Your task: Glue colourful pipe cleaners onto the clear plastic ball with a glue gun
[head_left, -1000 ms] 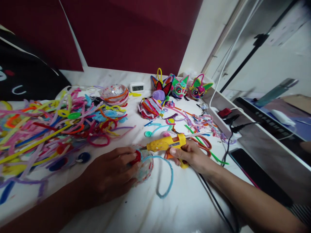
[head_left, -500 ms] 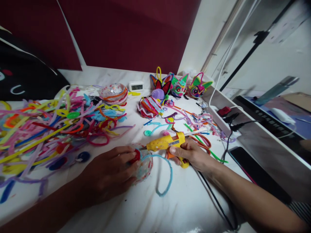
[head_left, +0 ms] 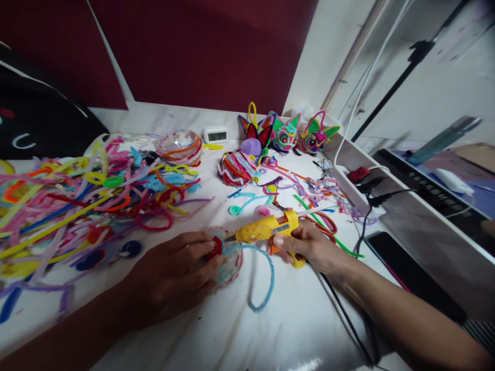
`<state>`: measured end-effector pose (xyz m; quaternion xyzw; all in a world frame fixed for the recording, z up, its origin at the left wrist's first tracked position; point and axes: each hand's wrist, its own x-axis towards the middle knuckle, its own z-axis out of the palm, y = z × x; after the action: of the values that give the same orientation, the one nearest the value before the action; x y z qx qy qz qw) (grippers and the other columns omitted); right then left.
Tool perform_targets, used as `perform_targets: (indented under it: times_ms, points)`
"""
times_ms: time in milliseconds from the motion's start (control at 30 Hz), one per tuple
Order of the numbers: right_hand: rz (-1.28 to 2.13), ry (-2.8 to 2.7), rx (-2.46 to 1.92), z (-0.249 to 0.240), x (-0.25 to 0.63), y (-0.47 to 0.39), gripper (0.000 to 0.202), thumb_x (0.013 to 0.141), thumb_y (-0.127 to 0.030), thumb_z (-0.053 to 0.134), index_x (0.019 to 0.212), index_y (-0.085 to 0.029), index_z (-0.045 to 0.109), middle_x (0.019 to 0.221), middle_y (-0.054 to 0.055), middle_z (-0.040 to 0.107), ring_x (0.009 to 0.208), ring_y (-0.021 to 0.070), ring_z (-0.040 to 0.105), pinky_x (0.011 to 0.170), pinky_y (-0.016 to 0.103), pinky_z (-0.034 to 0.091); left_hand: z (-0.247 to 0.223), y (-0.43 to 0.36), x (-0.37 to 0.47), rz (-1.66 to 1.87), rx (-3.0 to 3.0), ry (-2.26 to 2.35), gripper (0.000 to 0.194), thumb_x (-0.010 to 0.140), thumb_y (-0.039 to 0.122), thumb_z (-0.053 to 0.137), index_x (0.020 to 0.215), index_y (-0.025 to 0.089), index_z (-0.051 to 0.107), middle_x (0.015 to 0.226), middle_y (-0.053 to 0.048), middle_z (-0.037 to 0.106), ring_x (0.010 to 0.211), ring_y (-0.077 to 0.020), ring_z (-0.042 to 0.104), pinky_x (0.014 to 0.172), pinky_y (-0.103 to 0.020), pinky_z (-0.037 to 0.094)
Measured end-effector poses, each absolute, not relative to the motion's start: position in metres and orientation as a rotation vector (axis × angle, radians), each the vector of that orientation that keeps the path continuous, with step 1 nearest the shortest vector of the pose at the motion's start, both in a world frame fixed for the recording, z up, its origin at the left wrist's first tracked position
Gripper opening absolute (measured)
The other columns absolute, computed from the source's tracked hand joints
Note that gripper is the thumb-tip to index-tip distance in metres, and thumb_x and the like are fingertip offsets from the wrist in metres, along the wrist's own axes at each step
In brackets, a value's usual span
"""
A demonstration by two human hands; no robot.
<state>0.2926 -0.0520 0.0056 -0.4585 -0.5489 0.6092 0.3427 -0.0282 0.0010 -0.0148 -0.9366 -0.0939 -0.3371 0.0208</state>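
Gripping a yellow glue gun point(head_left: 266, 228) in the right hand point(head_left: 294, 246), with fingers closed round the handle and thumb against its side. Pointing the metal nozzle point(head_left: 230, 238) leftward, just beside a red piece point(head_left: 214, 249) at the left fingertips. Curving the left hand point(head_left: 178, 275) over the red piece and part of a clear dome point(head_left: 234, 269) on the white tabletop point(head_left: 216, 335); cannot tell how firmly closed, with the underside hidden. Shows a light-blue pipe cleaner point(head_left: 273, 273) looping rightward from the dome, below the glue gun. Includes at left a heap of coloured pipe cleaners point(head_left: 77, 206); farther back, a striped ball point(head_left: 236, 168) and a digital clock point(head_left: 216, 135); at right, a dark phone point(head_left: 413, 273) near the right forearm.
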Motion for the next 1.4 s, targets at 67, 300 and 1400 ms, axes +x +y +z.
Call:
perform_targets:
  times_ms: [67,300,1400]
  points:
    - [1.586,-1.429,-1.208,0.007,0.293,-0.053,0.058,0.088,-0.071,0.074,0.08,-0.014,0.073,0.055,-0.003,0.054,0.049,0.01,0.044,0.049,0.026,0.03,-0.015,0.001,-0.028,-1.049,-2.902,-0.296,0.02,0.1,0.018,0.063,0.118,0.017,0.071,0.113,-0.009,0.076,0.118,-0.0231,0.07,0.11,-0.036,0.059]
    - [1.565,-1.454,-1.234,0.011,0.295,-0.057,0.059,0.088,-0.073,0.073,0.079,-0.014,0.071,0.056,-0.003,0.054,0.049,0.0093,0.043,0.048,0.025,0.029,-0.016,0.002,-0.028,-1.046,-2.894,-0.294,0.02,0.102,0.021,0.06,0.118,0.018,0.071,0.113,-0.009,0.075,0.118,-0.0232,0.07,0.109,-0.036,0.061]
    - [1.544,-1.438,-1.23,0.011,0.296,-0.057,0.059,0.087,-0.071,0.076,0.079,-0.013,0.071,0.056,-0.003,0.054,0.049,0.0082,0.044,0.047,0.024,0.028,-0.011,-0.001,-0.025,-1.066,-2.901,-0.291,0.02,0.109,0.023,0.054,0.115,0.016,0.071,0.113,-0.009,0.07,0.12,-0.0221,0.063,0.111,-0.037,0.06]
